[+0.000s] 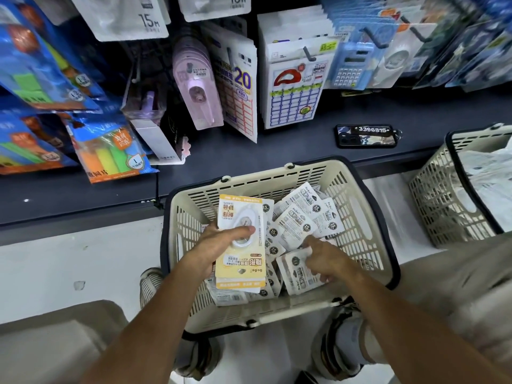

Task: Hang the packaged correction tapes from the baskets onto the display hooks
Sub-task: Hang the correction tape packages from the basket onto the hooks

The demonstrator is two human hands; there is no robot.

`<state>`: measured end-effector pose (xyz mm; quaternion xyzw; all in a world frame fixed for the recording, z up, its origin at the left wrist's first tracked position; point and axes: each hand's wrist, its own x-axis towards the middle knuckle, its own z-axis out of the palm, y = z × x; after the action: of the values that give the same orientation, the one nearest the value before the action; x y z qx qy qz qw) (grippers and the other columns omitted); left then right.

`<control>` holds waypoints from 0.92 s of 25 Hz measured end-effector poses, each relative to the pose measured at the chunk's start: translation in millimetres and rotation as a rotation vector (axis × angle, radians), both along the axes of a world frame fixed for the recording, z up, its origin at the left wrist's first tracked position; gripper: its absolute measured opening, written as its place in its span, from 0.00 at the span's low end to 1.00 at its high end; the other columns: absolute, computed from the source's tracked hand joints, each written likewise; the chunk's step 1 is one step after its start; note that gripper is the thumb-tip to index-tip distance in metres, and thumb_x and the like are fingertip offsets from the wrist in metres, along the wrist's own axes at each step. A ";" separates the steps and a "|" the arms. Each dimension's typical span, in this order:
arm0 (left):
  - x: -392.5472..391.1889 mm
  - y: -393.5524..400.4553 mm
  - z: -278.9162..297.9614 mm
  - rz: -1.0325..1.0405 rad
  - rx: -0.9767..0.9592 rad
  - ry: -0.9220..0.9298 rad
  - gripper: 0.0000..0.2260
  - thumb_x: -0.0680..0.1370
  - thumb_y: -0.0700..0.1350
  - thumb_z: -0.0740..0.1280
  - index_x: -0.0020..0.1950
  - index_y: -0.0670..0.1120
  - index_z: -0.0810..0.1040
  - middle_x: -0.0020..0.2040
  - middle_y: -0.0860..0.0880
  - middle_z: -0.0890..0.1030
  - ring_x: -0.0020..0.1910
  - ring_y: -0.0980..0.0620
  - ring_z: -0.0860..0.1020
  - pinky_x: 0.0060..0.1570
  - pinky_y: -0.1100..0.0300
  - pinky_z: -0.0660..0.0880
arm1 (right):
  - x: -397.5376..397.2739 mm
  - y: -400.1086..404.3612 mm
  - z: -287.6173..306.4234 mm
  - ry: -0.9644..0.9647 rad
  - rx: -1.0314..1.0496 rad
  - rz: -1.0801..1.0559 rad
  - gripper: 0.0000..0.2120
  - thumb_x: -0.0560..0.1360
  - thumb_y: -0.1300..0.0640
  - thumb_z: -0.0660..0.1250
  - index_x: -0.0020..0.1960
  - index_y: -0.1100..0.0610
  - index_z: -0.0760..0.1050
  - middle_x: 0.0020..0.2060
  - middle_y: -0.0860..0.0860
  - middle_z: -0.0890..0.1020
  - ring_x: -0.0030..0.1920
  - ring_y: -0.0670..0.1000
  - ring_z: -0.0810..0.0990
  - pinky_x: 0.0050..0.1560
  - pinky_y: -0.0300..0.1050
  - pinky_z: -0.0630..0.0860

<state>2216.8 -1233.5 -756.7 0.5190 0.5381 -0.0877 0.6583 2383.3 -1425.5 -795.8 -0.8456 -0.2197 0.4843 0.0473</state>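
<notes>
A cream plastic basket (357, 217) stands on the floor in front of me, holding several white correction tape packs (297, 221). My left hand (219, 245) grips a small stack of yellow-and-white correction tape packs (240, 261) above the basket's left side, thumb across the front. My right hand (324, 259) reaches down into the basket, its fingers on a white pack (295, 268) lying near the front. Display hooks (309, 54) on the dark rack above carry hanging packaged goods, among them white 15 m tape packs (133, 20) at the top left.
A second cream basket (440, 195) with white bagged goods stands at the right. A phone with a number tag (365, 136) lies on the dark shelf ledge (277, 151). Label sheets (293, 95), a blue calculator pack (352, 65) and highlighter packs (110, 151) hang close above. My shoes show below the basket.
</notes>
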 end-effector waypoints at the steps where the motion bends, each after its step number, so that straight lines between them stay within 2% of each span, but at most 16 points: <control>1: 0.8 -0.2 -2.2 0.003 0.007 0.016 0.47 0.53 0.57 0.86 0.67 0.46 0.72 0.59 0.43 0.83 0.57 0.38 0.83 0.60 0.39 0.80 | -0.9 3.5 -2.0 -0.007 -0.016 -0.034 0.17 0.81 0.51 0.59 0.67 0.57 0.71 0.43 0.55 0.84 0.39 0.54 0.85 0.46 0.50 0.83; 3: 3.1 0.7 -6.0 0.038 0.022 0.035 0.36 0.60 0.54 0.85 0.62 0.47 0.73 0.55 0.45 0.85 0.52 0.41 0.85 0.54 0.44 0.82 | -0.2 9.2 -0.5 -0.034 -0.062 -0.052 0.23 0.82 0.40 0.56 0.58 0.58 0.78 0.41 0.55 0.85 0.41 0.54 0.85 0.50 0.47 0.81; 4: 4.9 0.7 -7.6 0.052 0.023 0.034 0.32 0.62 0.52 0.85 0.60 0.48 0.75 0.52 0.45 0.86 0.48 0.43 0.87 0.49 0.47 0.83 | 2.7 7.9 -1.8 -0.069 -0.080 -0.036 0.24 0.81 0.38 0.58 0.54 0.57 0.79 0.42 0.54 0.85 0.43 0.53 0.85 0.51 0.46 0.80; 6: 10.8 -2.5 -7.2 0.051 0.027 0.007 0.27 0.64 0.50 0.84 0.59 0.48 0.79 0.49 0.47 0.88 0.44 0.45 0.88 0.47 0.48 0.84 | 10.6 2.4 1.0 -0.067 -0.094 -0.057 0.18 0.79 0.45 0.65 0.51 0.60 0.80 0.42 0.54 0.86 0.44 0.54 0.86 0.52 0.48 0.81; 8: 16.9 -6.6 -3.9 0.057 0.045 -0.013 0.26 0.64 0.50 0.84 0.59 0.48 0.81 0.48 0.48 0.89 0.45 0.46 0.88 0.52 0.44 0.84 | 21.3 -0.3 13.5 0.069 -0.080 -0.167 0.12 0.78 0.54 0.69 0.51 0.64 0.80 0.39 0.57 0.86 0.41 0.56 0.86 0.45 0.49 0.84; 10: 22.9 -12.3 2.6 0.099 0.053 -0.045 0.27 0.65 0.50 0.84 0.61 0.48 0.80 0.51 0.47 0.88 0.47 0.45 0.88 0.52 0.44 0.84 | 31.3 -1.5 33.8 0.176 -0.046 -0.234 0.08 0.76 0.58 0.73 0.49 0.64 0.80 0.39 0.58 0.86 0.41 0.58 0.86 0.39 0.50 0.84; 13: 27.9 -26.0 19.5 0.140 0.075 -0.126 0.27 0.66 0.49 0.83 0.62 0.47 0.79 0.54 0.45 0.87 0.49 0.44 0.87 0.51 0.44 0.84 | 39.9 -9.8 68.4 0.140 0.104 -0.201 0.04 0.75 0.65 0.73 0.46 0.61 0.77 0.40 0.55 0.84 0.39 0.54 0.85 0.37 0.49 0.84; 16: 21.3 -36.5 44.2 0.156 0.164 -0.194 0.21 0.67 0.47 0.83 0.54 0.49 0.79 0.49 0.48 0.87 0.37 0.56 0.87 0.34 0.61 0.82 | 38.3 -21.9 104.3 0.052 0.477 -0.227 0.11 0.73 0.70 0.71 0.43 0.56 0.74 0.40 0.52 0.80 0.32 0.47 0.76 0.30 0.39 0.74; 17: 18.0 -39.5 56.9 0.159 0.201 -0.217 0.21 0.67 0.47 0.83 0.54 0.50 0.78 0.48 0.49 0.87 0.36 0.57 0.86 0.32 0.63 0.80 | 34.9 -25.9 121.1 0.049 0.602 -0.246 0.13 0.73 0.71 0.71 0.45 0.55 0.74 0.42 0.53 0.81 0.32 0.47 0.76 0.31 0.38 0.72; 18: 16.4 -41.4 70.6 0.159 0.229 -0.253 0.22 0.66 0.46 0.84 0.54 0.51 0.77 0.49 0.51 0.86 0.39 0.57 0.86 0.34 0.63 0.79 | 31.3 -29.2 138.7 0.063 0.708 -0.259 0.15 0.73 0.71 0.71 0.50 0.53 0.75 0.43 0.53 0.83 0.35 0.47 0.79 0.35 0.41 0.73; 20: 14.3 -44.1 105.2 0.172 0.267 -0.340 0.24 0.65 0.46 0.84 0.53 0.55 0.77 0.50 0.53 0.86 0.44 0.56 0.85 0.38 0.62 0.79 | 23.6 -32.3 176.4 0.117 0.870 -0.249 0.26 0.74 0.71 0.71 0.63 0.46 0.72 0.45 0.51 0.87 0.43 0.50 0.84 0.44 0.49 0.78; 22: 15.6 -44.2 141.8 0.198 0.267 -0.443 0.28 0.59 0.48 0.86 0.54 0.55 0.77 0.47 0.52 0.88 0.44 0.51 0.87 0.45 0.55 0.82 | 17.9 -30.3 214.6 0.141 0.950 -0.222 0.35 0.74 0.69 0.72 0.68 0.38 0.63 0.47 0.48 0.88 0.48 0.51 0.87 0.48 0.52 0.81; 23: 17.6 -43.7 159.0 0.205 0.263 -0.488 0.33 0.55 0.48 0.87 0.56 0.54 0.79 0.48 0.50 0.89 0.45 0.48 0.87 0.49 0.51 0.83 | 17.1 -27.7 232.8 0.123 0.966 -0.201 0.35 0.75 0.68 0.72 0.68 0.37 0.63 0.47 0.48 0.88 0.47 0.51 0.88 0.47 0.53 0.82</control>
<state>2234.3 -1277.3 -597.7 0.5484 0.4205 0.1772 0.7007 2400.4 -1453.2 -563.0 -0.7139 -0.3333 0.3694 0.4928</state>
